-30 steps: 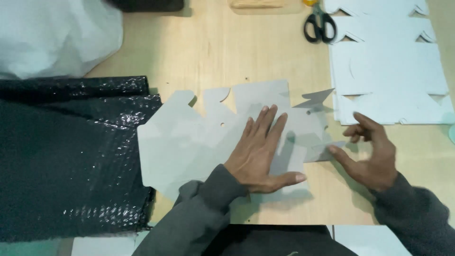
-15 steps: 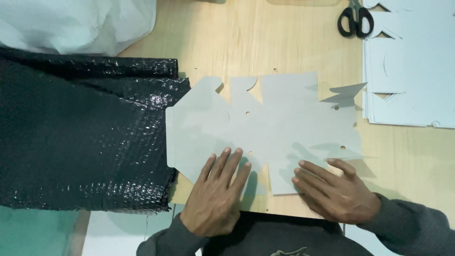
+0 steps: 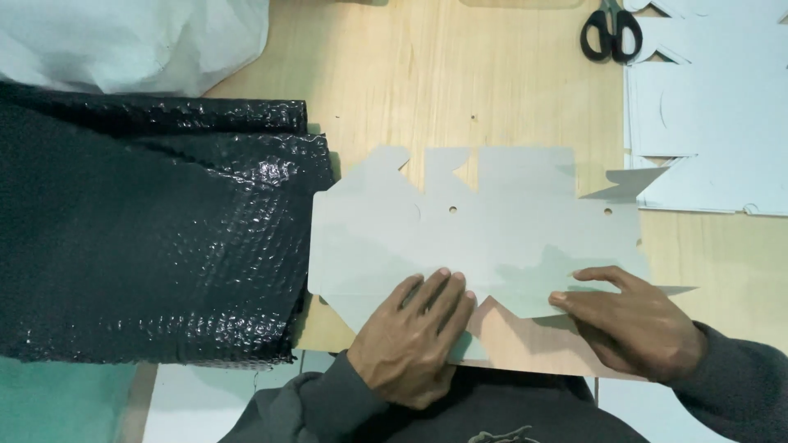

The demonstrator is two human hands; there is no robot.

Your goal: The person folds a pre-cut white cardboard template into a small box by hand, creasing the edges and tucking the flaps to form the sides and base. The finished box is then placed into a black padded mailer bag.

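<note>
A flat die-cut grey cardboard box blank [image 3: 492, 230] lies on the wooden table [image 3: 427, 90] in front of me. My left hand [image 3: 414, 340] presses flat on its near edge, fingers spread and pointing away from me. My right hand [image 3: 636, 320] rests on the blank's near right flap, fingers extended leftward along the fold. Neither hand grips anything; both lie on the cardboard.
A thick sheet of black bubble wrap [image 3: 148, 238] covers the left side, touching the blank's left edge. White plastic [image 3: 139, 41] lies at the far left. Black-handled scissors [image 3: 609, 33] and a stack of more cardboard blanks [image 3: 706, 107] sit at the far right.
Both hands have slid toward me, from the middle of the blank to its near edge. The near flaps now lie flatter under the hands.
</note>
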